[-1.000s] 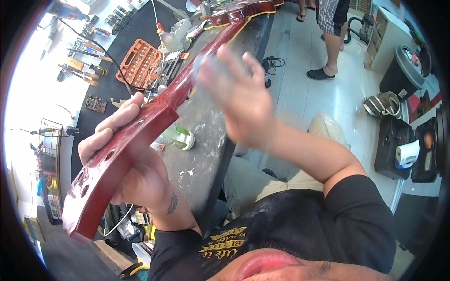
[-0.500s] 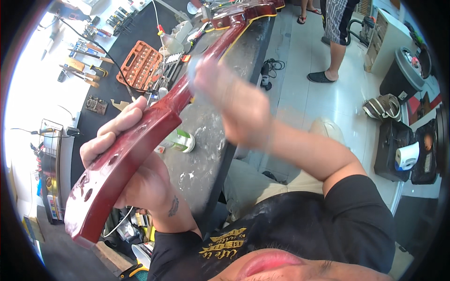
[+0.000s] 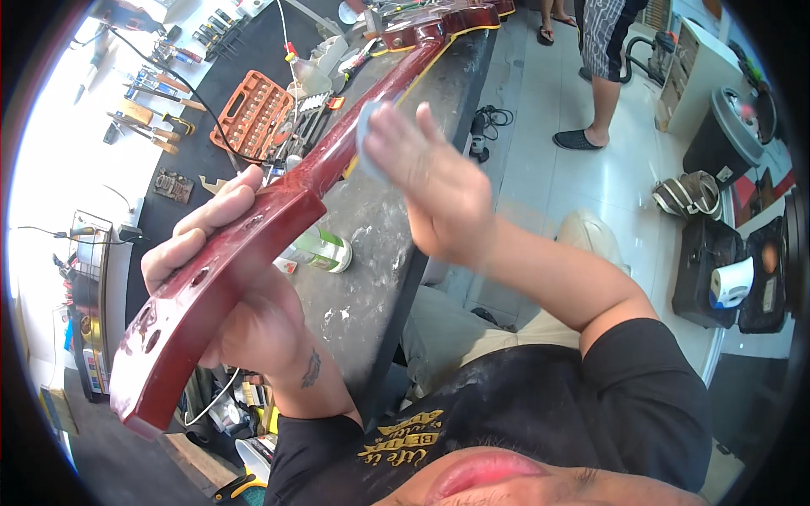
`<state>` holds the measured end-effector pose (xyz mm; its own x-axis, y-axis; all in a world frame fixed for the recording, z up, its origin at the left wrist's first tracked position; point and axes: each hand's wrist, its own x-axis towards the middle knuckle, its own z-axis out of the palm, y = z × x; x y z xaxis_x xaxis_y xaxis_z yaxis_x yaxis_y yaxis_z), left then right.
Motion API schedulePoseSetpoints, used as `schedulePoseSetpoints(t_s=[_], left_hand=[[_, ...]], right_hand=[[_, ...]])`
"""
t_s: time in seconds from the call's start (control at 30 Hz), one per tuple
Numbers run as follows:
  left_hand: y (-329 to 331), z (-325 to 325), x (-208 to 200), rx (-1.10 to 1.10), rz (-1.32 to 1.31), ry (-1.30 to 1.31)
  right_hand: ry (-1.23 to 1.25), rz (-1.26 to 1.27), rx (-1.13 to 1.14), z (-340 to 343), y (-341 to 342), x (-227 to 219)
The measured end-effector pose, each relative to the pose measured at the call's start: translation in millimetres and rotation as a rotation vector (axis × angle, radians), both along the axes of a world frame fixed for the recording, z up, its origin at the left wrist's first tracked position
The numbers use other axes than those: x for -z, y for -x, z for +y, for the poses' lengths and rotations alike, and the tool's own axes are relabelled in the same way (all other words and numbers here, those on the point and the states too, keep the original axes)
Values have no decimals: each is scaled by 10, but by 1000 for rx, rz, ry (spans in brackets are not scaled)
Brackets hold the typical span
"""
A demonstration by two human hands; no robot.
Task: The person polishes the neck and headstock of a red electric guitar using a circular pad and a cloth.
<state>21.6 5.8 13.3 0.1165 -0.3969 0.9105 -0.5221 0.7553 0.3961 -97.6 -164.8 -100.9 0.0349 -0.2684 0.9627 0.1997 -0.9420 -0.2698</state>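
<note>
A glossy dark red guitar lies slantwise over the bench, its body [image 3: 434, 25] at the far end and its headstock [image 3: 228, 266] toward me. My left hand [image 3: 266, 320] is closed around the headstock, fingers over the far edge and palm beneath. Tuner holes show along the headstock's side. My right hand [image 3: 439, 185], slightly blurred, has its fingers stretched over a thin pale blue-grey round pad [image 3: 364, 139]. That pad sits right beside the neck [image 3: 329, 160]; whether it touches the wood I cannot tell.
On the dark bench [image 3: 371, 253] are a green-and-white bottle [image 3: 325, 250], an orange socket case [image 3: 253, 105] and many hand tools. A corded power tool [image 3: 478, 139] lies on the floor. Another person's leg [image 3: 603, 110], a grey-lidded bin [image 3: 730, 126] and black boxes [image 3: 709, 261] are at right.
My right hand and the pad have shifted slightly right, off the neck's top toward its near side. The headstock in my left hand has tipped a little left and down.
</note>
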Motion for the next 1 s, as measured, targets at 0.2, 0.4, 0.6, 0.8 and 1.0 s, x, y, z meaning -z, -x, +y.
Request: schedulePoseSetpoints(t_s=[0.2, 0.4, 0.6, 0.8, 1.0], left_hand=[[15, -20, -18, 19, -13, -5], [24, -10, 32, 29, -31, -8], [-15, -6, 15, -15, 11, 11], [-34, -10, -8, -73, 35, 31], [-78, -13, -7, -36, 13, 11]], right_hand=[[-65, 51, 65, -124, 6, 15], [36, 40, -5, -94, 6, 66], [44, 46, -161, 273, 107, -43], [-22, 55, -80, 275, 107, -252], [-76, 98, 60, 107, 61, -289]])
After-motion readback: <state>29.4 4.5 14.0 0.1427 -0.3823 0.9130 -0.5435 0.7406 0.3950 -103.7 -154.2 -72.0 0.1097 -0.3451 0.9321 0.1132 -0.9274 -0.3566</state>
